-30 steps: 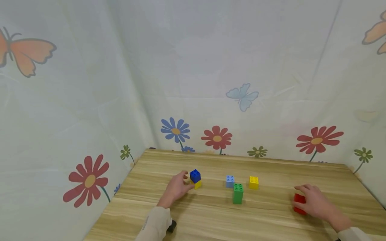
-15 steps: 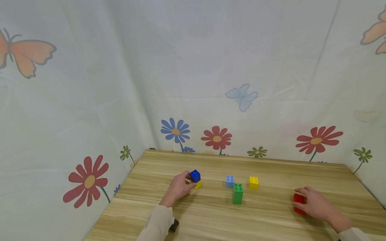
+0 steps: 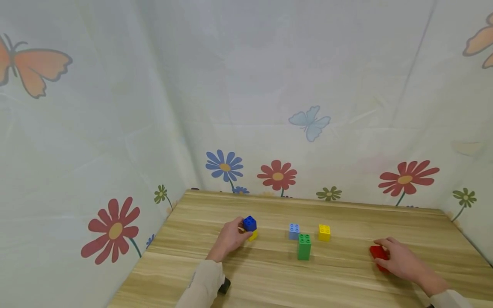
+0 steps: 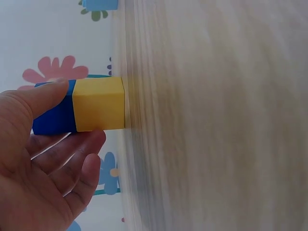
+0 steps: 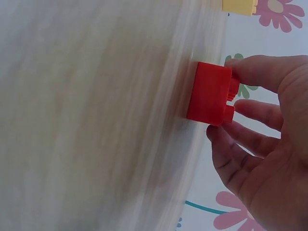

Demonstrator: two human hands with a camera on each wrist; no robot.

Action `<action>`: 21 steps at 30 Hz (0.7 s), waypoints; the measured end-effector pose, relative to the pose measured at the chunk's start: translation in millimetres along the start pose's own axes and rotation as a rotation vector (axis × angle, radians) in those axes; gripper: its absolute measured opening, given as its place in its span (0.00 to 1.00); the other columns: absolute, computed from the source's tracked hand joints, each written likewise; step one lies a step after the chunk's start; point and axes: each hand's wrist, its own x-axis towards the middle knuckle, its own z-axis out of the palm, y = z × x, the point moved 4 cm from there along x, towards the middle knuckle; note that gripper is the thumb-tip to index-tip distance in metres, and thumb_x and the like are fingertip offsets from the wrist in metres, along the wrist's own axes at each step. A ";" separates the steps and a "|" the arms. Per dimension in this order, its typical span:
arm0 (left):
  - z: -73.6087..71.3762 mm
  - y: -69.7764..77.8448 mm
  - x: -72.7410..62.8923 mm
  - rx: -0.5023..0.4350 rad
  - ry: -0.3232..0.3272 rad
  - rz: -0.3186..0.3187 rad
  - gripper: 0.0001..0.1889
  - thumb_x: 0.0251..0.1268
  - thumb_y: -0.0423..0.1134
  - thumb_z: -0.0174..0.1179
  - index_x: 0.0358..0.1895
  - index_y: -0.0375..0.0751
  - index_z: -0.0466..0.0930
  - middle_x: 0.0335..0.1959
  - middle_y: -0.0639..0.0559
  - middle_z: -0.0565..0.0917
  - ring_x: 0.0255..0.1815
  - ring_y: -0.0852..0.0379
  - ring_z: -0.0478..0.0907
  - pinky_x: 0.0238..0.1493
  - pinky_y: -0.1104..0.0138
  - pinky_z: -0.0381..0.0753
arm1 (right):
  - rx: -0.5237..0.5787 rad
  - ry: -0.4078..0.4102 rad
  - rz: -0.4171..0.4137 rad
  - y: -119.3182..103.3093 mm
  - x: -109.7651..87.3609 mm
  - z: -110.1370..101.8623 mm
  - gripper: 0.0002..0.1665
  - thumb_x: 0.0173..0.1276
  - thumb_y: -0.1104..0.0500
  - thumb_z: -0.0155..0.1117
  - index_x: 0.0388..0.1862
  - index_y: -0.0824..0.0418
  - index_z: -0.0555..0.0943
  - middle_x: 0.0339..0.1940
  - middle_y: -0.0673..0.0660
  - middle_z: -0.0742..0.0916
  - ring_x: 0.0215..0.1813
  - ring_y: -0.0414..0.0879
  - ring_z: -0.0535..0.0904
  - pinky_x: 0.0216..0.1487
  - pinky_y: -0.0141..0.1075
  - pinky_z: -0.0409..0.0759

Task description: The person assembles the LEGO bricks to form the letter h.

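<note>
On the left part of the table, a dark blue toy brick (image 3: 249, 223) sits on top of a yellow brick (image 3: 252, 235). My left hand (image 3: 230, 238) pinches the blue brick, thumb on one side and fingers on the other. In the left wrist view the yellow brick (image 4: 98, 105) stands against the tabletop, fingertips close to its edge. Farther right, my right hand (image 3: 403, 262) holds a red brick (image 3: 377, 255) between thumb and fingers. The right wrist view shows that red brick (image 5: 209, 94) at the table surface, its studs facing the palm.
Between the hands stand a light blue brick (image 3: 294, 232), a taller green brick (image 3: 304, 248) in front of it, and another yellow brick (image 3: 324, 233). A small black object (image 3: 224, 285) is beside the left sleeve. A flowered curtain (image 3: 246, 85) hangs behind the wooden table (image 3: 269, 282).
The left hand has moved slightly right and closed in on the blue brick. In the right hand, the red brick has turned and shifted a little to the left.
</note>
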 end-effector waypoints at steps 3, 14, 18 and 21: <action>0.5 -0.6 1.7 0.007 0.003 -0.007 0.16 0.60 0.46 0.65 0.47 0.42 0.75 0.40 0.50 0.82 0.36 0.56 0.77 0.39 0.62 0.78 | 0.002 0.007 -0.012 -1.5 0.6 0.4 0.32 0.53 0.57 0.73 0.52 0.72 0.75 0.42 0.62 0.78 0.38 0.52 0.76 0.39 0.48 0.78; 2.9 3.7 -2.2 0.004 -0.007 0.003 0.15 0.61 0.44 0.64 0.46 0.42 0.75 0.40 0.49 0.82 0.37 0.56 0.78 0.40 0.60 0.79 | 0.019 0.004 -0.063 -2.7 2.2 3.6 0.29 0.51 0.62 0.74 0.50 0.73 0.76 0.41 0.61 0.82 0.38 0.51 0.77 0.38 0.46 0.77; 4.7 6.1 -3.1 0.005 -0.023 0.018 0.15 0.61 0.45 0.64 0.46 0.42 0.76 0.40 0.50 0.82 0.37 0.56 0.78 0.40 0.61 0.79 | -0.003 0.015 -0.110 -6.2 0.9 4.2 0.27 0.51 0.62 0.74 0.49 0.71 0.77 0.40 0.58 0.82 0.37 0.48 0.76 0.37 0.43 0.77; 6.3 9.9 -4.2 0.010 -0.033 0.043 0.15 0.60 0.45 0.65 0.46 0.42 0.76 0.39 0.50 0.82 0.37 0.56 0.78 0.39 0.62 0.79 | -0.001 0.014 -0.130 -10.0 -1.2 3.8 0.26 0.52 0.63 0.73 0.49 0.69 0.78 0.41 0.58 0.82 0.38 0.48 0.76 0.38 0.45 0.77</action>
